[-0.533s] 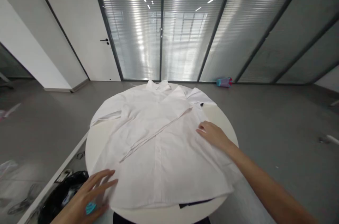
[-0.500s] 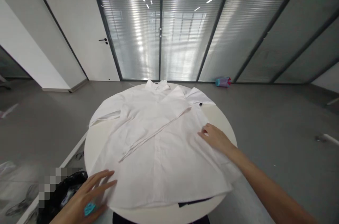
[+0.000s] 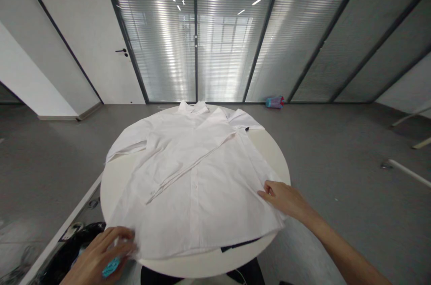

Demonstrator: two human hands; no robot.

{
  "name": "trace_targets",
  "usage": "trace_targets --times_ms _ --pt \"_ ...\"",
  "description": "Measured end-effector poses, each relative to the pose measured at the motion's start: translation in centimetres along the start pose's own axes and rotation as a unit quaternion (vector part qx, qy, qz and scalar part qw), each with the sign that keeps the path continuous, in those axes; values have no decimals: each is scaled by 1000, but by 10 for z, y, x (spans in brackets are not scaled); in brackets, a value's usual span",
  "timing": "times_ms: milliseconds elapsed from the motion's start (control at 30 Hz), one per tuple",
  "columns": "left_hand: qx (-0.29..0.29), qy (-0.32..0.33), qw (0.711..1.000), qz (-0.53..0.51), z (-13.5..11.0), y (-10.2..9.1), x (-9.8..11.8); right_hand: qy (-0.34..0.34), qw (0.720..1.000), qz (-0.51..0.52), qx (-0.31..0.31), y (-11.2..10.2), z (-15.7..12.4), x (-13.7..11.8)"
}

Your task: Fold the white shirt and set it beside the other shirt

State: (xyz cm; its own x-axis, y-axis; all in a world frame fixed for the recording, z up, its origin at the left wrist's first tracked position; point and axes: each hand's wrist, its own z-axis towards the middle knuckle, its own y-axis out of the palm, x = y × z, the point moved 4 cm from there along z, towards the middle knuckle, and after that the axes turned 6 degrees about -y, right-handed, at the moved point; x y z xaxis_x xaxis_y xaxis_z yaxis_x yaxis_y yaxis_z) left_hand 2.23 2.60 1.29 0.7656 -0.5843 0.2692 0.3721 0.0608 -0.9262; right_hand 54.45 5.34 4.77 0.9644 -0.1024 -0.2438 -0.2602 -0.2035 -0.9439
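A white long-sleeved shirt [image 3: 198, 177] lies spread front-up on a round white table [image 3: 269, 150], collar at the far side, one sleeve folded across the chest. My left hand [image 3: 104, 256], with a turquoise ring, is curled around the shirt's near left hem corner. My right hand [image 3: 284, 197] rests on the shirt's right edge near the hem, fingers pinched together on the fabric. A dark garment [image 3: 235, 245] peeks out beneath the hem.
A dark bag or heap [image 3: 72, 249] lies on the floor left of the table, beside a white strip. A teal and pink object [image 3: 274, 102] lies by the glass wall with blinds. White legs or bars [image 3: 404, 170] show at the right on the grey floor.
My right hand slid along the shirt's right edge toward me, down to near the hem. My left hand's fingers, earlier spread flat, have curled onto the left hem corner. The view shifted slightly right.
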Motion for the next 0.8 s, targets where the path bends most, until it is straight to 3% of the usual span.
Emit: trace_targets --times_ms 100,200,367,467,567,667,800 --pt "32 -4 999 -12 -6 -2 -2 -36 993 111 24 -7 -1 4" --pt "41 -34 998 -34 -12 -5 -3 -25 971 236 23 -7 -2 12" --pt "-107 -91 985 -103 -2 -8 6 8 964 263 -28 11 -1 23" --pt "-166 -112 967 -158 17 -23 11 16 969 241 -46 11 4 27" --pt "-141 -127 965 -182 54 -46 7 -4 976 209 -54 2 12 30" --pt "-81 -127 975 -160 113 -59 -3 -13 978 199 -60 0 19 35" --pt "-18 -74 991 -110 208 -42 -18 -12 978 201 -56 9 23 41"
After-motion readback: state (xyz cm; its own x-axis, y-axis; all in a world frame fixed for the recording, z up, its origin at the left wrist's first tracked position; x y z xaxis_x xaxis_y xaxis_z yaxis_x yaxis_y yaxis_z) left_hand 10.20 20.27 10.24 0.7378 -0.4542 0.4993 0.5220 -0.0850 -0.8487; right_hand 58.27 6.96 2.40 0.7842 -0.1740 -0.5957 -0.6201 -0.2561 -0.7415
